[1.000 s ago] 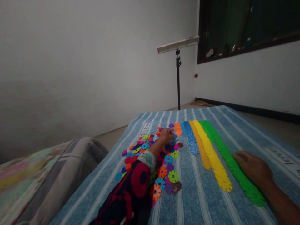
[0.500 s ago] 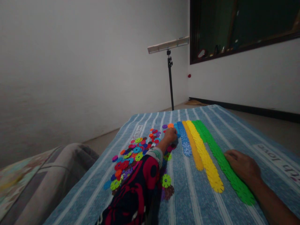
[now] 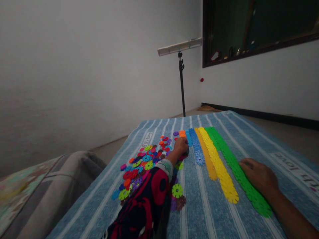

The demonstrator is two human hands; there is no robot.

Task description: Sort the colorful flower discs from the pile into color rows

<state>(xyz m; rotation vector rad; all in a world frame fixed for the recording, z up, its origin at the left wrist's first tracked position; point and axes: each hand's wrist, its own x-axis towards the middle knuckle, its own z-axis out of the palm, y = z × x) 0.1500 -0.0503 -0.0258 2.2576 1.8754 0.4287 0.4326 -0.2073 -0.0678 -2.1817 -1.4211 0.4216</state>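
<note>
Loose discs: mixed-colour toothed plastic discs [image 3: 142, 162] lie scattered on the striped blue cloth [image 3: 204, 212], mostly left of and nearer than the left hand [image 3: 181, 145], some beside the forearm
Short orange row: the short orange row [image 3: 182, 133] lies just beyond the left fingertips; whether they touch it cannot be told
Left hand: knuckles up, fingers bunched together and curled down at the far right edge of the scatter; a disc pinched or not cannot be told
Left arm: stretched far forward in a red-and-black sleeve [image 3: 147, 205]
Right hand: the right hand [image 3: 259, 174] lies palm down on the cloth, fingers loose, holding nothing, against the right edge of the green strip [image 3: 234, 164]
Between the hands: blue strip [image 3: 195, 146], amber strip [image 3: 206, 157] and yellow strip [image 3: 220, 169] lie side by side
</note>
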